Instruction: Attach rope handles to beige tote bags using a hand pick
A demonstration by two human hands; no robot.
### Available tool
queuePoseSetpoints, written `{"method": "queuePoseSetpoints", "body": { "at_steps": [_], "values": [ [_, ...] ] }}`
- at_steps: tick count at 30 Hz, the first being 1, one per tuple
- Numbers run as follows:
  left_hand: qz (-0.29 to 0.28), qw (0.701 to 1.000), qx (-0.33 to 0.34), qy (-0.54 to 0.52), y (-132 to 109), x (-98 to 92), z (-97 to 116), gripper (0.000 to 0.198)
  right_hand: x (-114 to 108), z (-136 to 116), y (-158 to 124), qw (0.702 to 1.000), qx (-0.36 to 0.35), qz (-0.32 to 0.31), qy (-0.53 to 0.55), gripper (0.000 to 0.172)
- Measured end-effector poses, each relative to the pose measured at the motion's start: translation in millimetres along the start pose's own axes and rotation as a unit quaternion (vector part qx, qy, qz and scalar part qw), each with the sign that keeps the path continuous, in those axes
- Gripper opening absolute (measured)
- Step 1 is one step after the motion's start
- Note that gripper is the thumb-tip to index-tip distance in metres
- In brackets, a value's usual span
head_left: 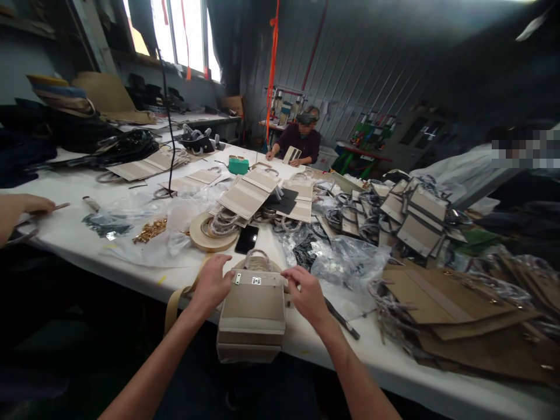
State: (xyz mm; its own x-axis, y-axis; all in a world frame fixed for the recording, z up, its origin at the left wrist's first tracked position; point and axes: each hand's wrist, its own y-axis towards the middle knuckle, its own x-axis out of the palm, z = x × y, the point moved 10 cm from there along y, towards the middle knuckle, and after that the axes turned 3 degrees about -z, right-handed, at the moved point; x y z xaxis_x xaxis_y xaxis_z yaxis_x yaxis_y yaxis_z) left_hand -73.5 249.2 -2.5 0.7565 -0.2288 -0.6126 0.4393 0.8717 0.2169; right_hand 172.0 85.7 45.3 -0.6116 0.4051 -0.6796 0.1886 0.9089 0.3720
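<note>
A beige handbag panel (251, 312) hangs over the near table edge in front of me, with a looped handle (258, 255) in clear wrap at its top. Near its upper edge sit a small metal strip (238, 279) and a square metal plate (256, 281). My left hand (210, 286) is at the panel's upper left corner, thumb and forefinger apart, thumb close to the metal strip. At the upper right corner my right hand (306, 293) has its fingertips pinched together; what is between them is too small to make out.
Beyond the panel lie a tape roll (199, 232), a black phone (247, 239) and brass-coloured fasteners (150, 231). Brown panels (459, 297) are stacked on the right. Another person's hand (37, 204) reaches in at left; a co-worker (301, 140) sits across the table.
</note>
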Motion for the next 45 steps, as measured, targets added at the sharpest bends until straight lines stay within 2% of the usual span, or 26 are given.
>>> {"method": "queuePoseSetpoints", "body": {
  "at_steps": [3,6,9,11,16,23,35,45],
  "values": [
    [0.002,0.996,0.091,0.019,-6.7,7.3,47.4,0.031,20.5,-2.9,-1.0,0.994,-0.056,-0.065,-0.071,0.030],
    [-0.036,0.993,0.111,0.036,-9.6,38.6,69.5,0.039,39.0,-1.2,1.4,0.977,-0.089,-0.136,-0.139,0.030],
    [-0.091,0.987,0.111,0.073,-8.5,76.0,69.9,0.048,46.3,-0.9,4.9,0.966,-0.106,-0.165,-0.169,0.013],
    [-0.126,0.981,0.106,0.106,-7.7,96.5,65.0,0.049,47.9,-1.5,6.2,0.962,-0.113,-0.171,-0.180,0.009],
    [-0.158,0.970,0.099,0.159,-7.6,121.1,64.9,0.029,49.7,2.1,6.0,0.962,-0.107,-0.168,-0.186,0.010],
    [-0.160,0.970,0.085,0.163,-6.6,133.3,63.1,0.026,53.4,7.4,4.9,0.970,-0.100,-0.155,-0.162,0.014],
    [-0.117,0.987,0.091,0.054,-4.4,131.2,44.7,0.029,54.3,8.5,2.6,0.975,-0.079,-0.142,-0.154,0.018],
    [-0.119,0.986,0.074,0.089,-3.1,129.6,47.1,0.030,56.8,8.6,3.6,0.975,-0.085,-0.146,-0.146,0.018]
  ]
}}
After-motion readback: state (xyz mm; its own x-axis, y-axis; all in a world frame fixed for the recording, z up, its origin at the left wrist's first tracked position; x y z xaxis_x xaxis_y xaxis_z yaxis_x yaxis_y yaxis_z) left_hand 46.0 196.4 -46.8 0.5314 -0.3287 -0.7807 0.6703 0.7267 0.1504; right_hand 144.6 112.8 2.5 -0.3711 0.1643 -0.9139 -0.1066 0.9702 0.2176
